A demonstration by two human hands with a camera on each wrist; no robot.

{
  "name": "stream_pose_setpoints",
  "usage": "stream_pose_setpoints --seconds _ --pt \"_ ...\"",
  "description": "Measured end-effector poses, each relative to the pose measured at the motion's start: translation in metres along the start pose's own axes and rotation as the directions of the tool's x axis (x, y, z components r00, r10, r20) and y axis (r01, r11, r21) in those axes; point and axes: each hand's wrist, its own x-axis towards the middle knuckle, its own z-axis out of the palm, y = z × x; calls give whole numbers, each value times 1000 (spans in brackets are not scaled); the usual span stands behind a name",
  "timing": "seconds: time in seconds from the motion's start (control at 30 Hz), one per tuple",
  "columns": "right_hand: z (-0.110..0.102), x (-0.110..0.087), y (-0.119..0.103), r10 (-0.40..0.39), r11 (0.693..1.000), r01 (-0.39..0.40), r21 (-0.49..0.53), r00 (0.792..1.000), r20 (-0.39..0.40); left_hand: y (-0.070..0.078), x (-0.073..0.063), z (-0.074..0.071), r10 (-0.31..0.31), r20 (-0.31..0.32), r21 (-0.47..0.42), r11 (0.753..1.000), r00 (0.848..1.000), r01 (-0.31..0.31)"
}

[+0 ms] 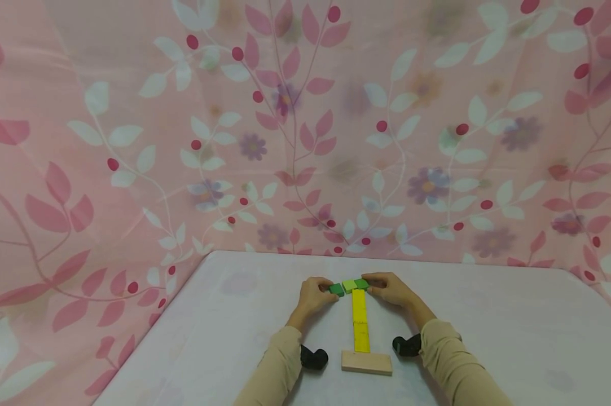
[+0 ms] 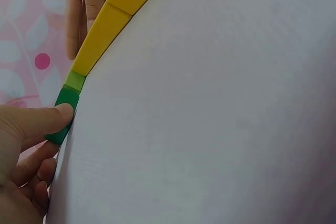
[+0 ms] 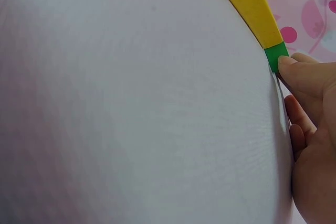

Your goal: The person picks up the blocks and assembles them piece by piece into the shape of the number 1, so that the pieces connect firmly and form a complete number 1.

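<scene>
My left hand [image 1: 313, 294] pinches a dark green block [image 1: 337, 290] between thumb and fingers; the left wrist view shows the thumb [image 2: 60, 114] on its face. A light green block [image 1: 348, 286] lies to the right of that block. Right of it, my right hand [image 1: 392, 288] pinches another dark green block [image 1: 361, 284], with the thumb on it in the right wrist view. Below this row, two yellow blocks [image 1: 360, 321] form a straight column, end to end. A plain wooden block [image 1: 366, 362] lies crosswise at the column's near end.
All the blocks lie on a table under a pale cloth [image 1: 224, 316]. Behind it hangs a pink floral curtain [image 1: 305, 169]. Dark rounded devices [image 1: 313, 358] sit at both wrists, beside the beige sleeves [image 1: 280, 361].
</scene>
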Motion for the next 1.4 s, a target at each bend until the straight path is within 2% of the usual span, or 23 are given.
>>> stream_pose_setpoints --seconds 0.23,0.4,0.6,1.07,1.4 --pt "0 1 -5 66 997 -67 32 998 20 3 -1 2 -16 -7 7 1000 1000 16" --pt "-1 2 -6 92 995 -93 42 995 24 1 0 5 10 -19 13 1000 1000 -10" --pt "-1 2 -4 81 995 -82 57 996 24 -1 0 8 12 -39 39 999 999 -11" --pt "0 3 -2 83 995 -84 48 996 15 2 -2 9 -13 -42 51 999 999 15" --pt "1 2 1 38 999 -39 37 999 15 3 -2 8 -18 -43 44 999 999 20"
